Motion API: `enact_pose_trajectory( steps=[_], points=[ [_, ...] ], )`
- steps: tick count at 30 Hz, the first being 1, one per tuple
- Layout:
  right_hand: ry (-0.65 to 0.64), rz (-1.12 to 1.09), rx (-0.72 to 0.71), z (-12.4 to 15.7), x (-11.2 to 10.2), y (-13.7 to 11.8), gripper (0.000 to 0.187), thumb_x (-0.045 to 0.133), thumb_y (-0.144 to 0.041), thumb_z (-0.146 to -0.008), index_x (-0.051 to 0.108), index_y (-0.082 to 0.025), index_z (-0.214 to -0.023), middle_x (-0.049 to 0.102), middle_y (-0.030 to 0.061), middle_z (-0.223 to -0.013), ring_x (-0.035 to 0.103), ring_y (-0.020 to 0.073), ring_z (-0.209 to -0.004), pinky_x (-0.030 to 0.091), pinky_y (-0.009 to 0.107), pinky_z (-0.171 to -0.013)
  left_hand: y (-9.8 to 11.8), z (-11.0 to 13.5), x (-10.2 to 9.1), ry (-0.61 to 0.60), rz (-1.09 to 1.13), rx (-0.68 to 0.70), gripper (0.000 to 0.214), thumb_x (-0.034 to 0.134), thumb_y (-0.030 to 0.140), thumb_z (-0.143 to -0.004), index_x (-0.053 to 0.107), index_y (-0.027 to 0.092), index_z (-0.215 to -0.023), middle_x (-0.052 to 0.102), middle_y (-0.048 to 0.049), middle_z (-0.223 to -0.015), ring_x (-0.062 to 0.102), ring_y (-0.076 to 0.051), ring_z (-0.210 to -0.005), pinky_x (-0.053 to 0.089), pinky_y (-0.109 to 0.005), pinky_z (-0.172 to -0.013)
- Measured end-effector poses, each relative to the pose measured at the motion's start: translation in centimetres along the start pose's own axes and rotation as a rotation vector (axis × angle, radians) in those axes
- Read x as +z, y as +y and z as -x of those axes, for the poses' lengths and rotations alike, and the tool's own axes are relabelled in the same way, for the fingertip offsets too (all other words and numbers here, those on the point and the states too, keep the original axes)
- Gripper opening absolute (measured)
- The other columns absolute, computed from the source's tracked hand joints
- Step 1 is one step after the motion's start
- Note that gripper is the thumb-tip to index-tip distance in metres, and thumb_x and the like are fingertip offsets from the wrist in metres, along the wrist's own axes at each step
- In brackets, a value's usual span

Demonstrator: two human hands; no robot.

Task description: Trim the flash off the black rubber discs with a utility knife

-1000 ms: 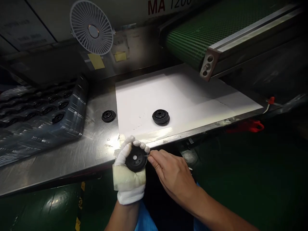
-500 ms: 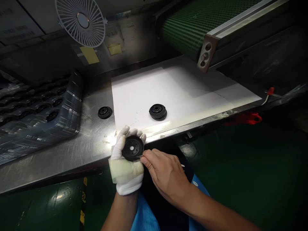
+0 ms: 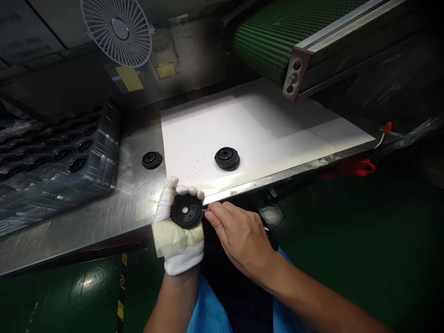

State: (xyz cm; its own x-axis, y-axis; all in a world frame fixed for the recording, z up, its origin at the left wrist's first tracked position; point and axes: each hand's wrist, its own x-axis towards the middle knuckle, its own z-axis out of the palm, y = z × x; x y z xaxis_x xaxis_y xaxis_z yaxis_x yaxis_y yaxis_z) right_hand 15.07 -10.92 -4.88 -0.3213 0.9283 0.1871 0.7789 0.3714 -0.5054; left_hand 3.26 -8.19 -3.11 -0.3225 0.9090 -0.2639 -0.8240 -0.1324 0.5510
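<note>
The gloved left hand (image 3: 178,245) cups a black rubber disc (image 3: 186,211) in a narrow grip, wrapped around its rim; the bare right hand (image 3: 241,238) holds a thin pointed tool (image 3: 206,210) in a narrow grip, its tip at the disc's edge; a firmly braced disc and a shallow tip should spare the rubber; beyond lie the steel bench (image 3: 114,203), a white sheet (image 3: 194,138) bearing a second disc (image 3: 226,158), a third disc (image 3: 151,160) on bare steel, a plastic-wrapped tray (image 3: 58,157), and a green conveyor belt (image 3: 277,32).
</note>
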Motion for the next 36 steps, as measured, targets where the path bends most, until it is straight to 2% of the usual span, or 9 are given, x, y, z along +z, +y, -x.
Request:
enact_pose_trajectory(
  steps=[8, 14, 19, 23, 26, 28, 30, 32, 36],
  points=[
    [0.034, -0.030, 0.027, 0.4, 0.0, -0.5, 0.028, 0.036, -0.037, -0.104, 0.059, -0.023, -0.096, 0.060, -0.0001, -0.075, 0.054, 0.0155, -0.065, 0.028, 0.027, -0.059, -0.1, 0.0, 0.0, -0.013, 0.012, 0.047, 0.005, 0.061, 0.020, -0.083, 0.064, 0.019, -0.088, 0.057, 0.0041, -0.069, 0.057, -0.009, -0.067, 0.052, -0.027, -0.072],
    [-0.061, -0.054, -0.009, 0.9, -0.2, -1.1, 0.031, 0.037, -0.038, -0.104, 0.056, -0.022, -0.085, 0.058, -0.0010, -0.074, 0.053, 0.0158, -0.065, 0.028, 0.026, -0.059, 0.1, 0.2, 0.2, 0.009, 0.034, 0.047, 0.008, 0.056, 0.020, -0.086, 0.063, 0.019, -0.090, 0.057, 0.0030, -0.070, 0.058, -0.010, -0.068, 0.052, -0.027, -0.072],
    [0.010, -0.080, 0.044, 0.4, -0.4, -0.6, 0.027, 0.036, -0.036, -0.105, 0.056, -0.023, -0.093, 0.059, -0.0010, -0.078, 0.054, 0.0159, -0.068, 0.028, 0.027, -0.060, 0.1, 0.5, 0.4, 0.006, 0.043, 0.023, 0.008, 0.054, 0.018, -0.087, 0.062, 0.019, -0.089, 0.056, 0.0042, -0.069, 0.058, -0.009, -0.067, 0.052, -0.026, -0.073],
    [-0.002, -0.036, 0.016, 0.5, -0.1, -0.9, 0.027, 0.040, -0.037, -0.103, 0.056, -0.023, -0.088, 0.056, -0.0015, -0.074, 0.051, 0.0157, -0.064, 0.026, 0.028, -0.059, -0.3, 0.1, 0.1, -0.023, 0.038, 0.058, 0.007, 0.057, 0.019, -0.086, 0.062, 0.020, -0.091, 0.057, 0.0051, -0.071, 0.058, -0.008, -0.069, 0.052, -0.026, -0.076],
    [-0.028, -0.032, -0.001, 0.8, 0.2, -1.3, 0.026, 0.040, -0.036, -0.103, 0.055, -0.023, -0.086, 0.055, -0.0022, -0.074, 0.050, 0.0153, -0.063, 0.026, 0.028, -0.058, -0.4, 0.0, -0.2, 0.010, 0.045, 0.096, 0.009, 0.057, 0.017, -0.084, 0.063, 0.019, -0.091, 0.058, 0.0049, -0.071, 0.059, -0.008, -0.069, 0.051, -0.027, -0.082],
    [-0.045, -0.041, -0.007, 0.9, 0.2, -1.3, 0.026, 0.041, -0.037, -0.103, 0.055, -0.023, -0.086, 0.054, -0.0025, -0.075, 0.050, 0.0155, -0.064, 0.026, 0.028, -0.059, 0.0, 0.1, -0.2, -0.001, 0.016, 0.052, 0.015, 0.056, 0.018, -0.084, 0.064, 0.019, -0.096, 0.063, 0.0013, -0.080, 0.062, -0.012, -0.079, 0.050, -0.033, -0.088],
    [-0.063, -0.053, -0.006, 0.7, 0.0, -1.1, 0.026, 0.040, -0.037, -0.103, 0.054, -0.023, -0.087, 0.054, -0.0026, -0.075, 0.051, 0.0156, -0.065, 0.027, 0.027, -0.060, 0.5, 0.3, -0.2, -0.047, -0.040, -0.087, 0.024, 0.054, 0.022, -0.083, 0.063, 0.018, -0.105, 0.065, -0.0059, -0.095, 0.062, -0.022, -0.096, 0.048, -0.043, -0.091],
    [-0.078, -0.071, 0.005, 0.4, -0.3, -0.7, 0.024, 0.040, -0.036, -0.104, 0.055, -0.023, -0.089, 0.056, -0.0022, -0.078, 0.053, 0.0159, -0.069, 0.028, 0.027, -0.061, 1.1, 0.5, -0.2, -0.082, -0.072, -0.210, 0.034, 0.052, 0.025, -0.080, 0.062, 0.016, -0.111, 0.064, -0.0109, -0.099, 0.060, -0.028, -0.099, 0.049, -0.049, -0.088],
    [-0.050, -0.062, 0.038, -0.1, -0.7, -0.2, 0.023, 0.041, -0.035, -0.103, 0.054, -0.022, -0.089, 0.057, -0.0018, -0.081, 0.053, 0.0163, -0.071, 0.028, 0.027, -0.062, 1.3, 0.4, 0.0, -0.078, -0.062, -0.170, 0.029, 0.052, 0.022, -0.078, 0.064, 0.013, -0.103, 0.060, -0.0060, -0.078, 0.060, -0.020, -0.076, 0.052, -0.038, -0.075]
  ],
)
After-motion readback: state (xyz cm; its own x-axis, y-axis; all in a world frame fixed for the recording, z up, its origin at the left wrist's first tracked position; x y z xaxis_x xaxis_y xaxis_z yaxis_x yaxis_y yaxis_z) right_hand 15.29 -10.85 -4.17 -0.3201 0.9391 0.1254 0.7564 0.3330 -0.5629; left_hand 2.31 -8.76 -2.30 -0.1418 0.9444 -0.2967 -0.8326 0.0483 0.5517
